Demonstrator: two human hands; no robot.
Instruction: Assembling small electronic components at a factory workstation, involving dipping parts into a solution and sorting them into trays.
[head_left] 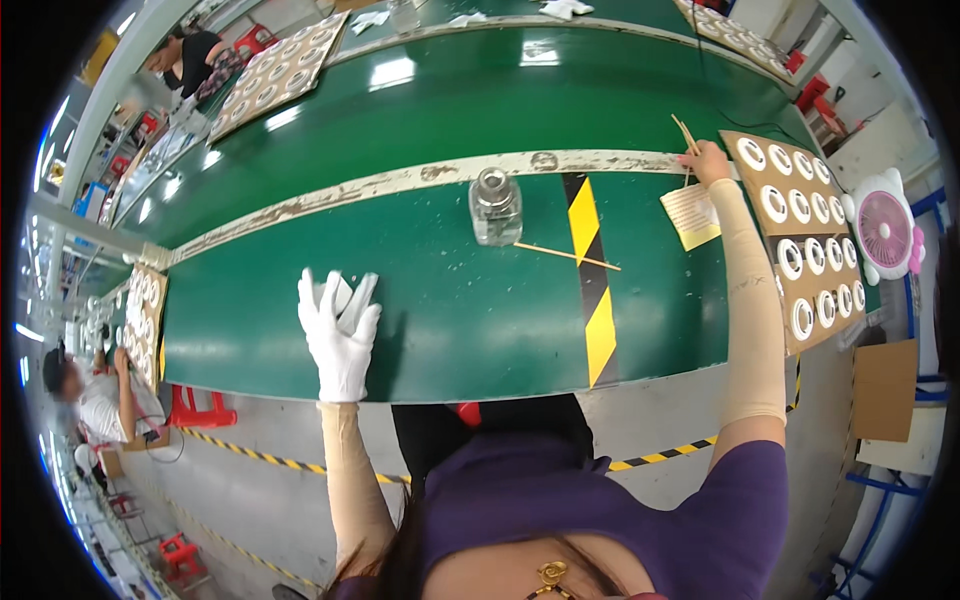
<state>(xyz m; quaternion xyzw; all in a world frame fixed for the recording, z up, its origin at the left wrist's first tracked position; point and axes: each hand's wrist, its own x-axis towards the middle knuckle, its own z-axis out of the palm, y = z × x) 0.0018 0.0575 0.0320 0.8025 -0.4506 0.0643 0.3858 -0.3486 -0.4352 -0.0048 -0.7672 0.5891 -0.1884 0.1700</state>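
Note:
My left hand (341,330), in a white glove, is raised above the green work table. Its fingers are curled around a small white piece (343,296), mostly hidden by the glove. At the far right, my bare right hand (708,163) pinches a few thin wooden sticks (684,133) that point up and away. Just below that hand lies a yellowish sheet of paper (692,216). A clear glass bottle (495,208) with some liquid stands mid-table. Beside its base, another thin wooden stick (568,257) lies across the yellow-and-black tape (600,330).
Cardboard sheets (790,235) carrying rows of white ring-shaped parts lie right of my right forearm. A pink-and-white fan (884,228) stands beyond them. A worn pale rail (400,180) separates the table from the green belt (450,90). Other people sit at the left.

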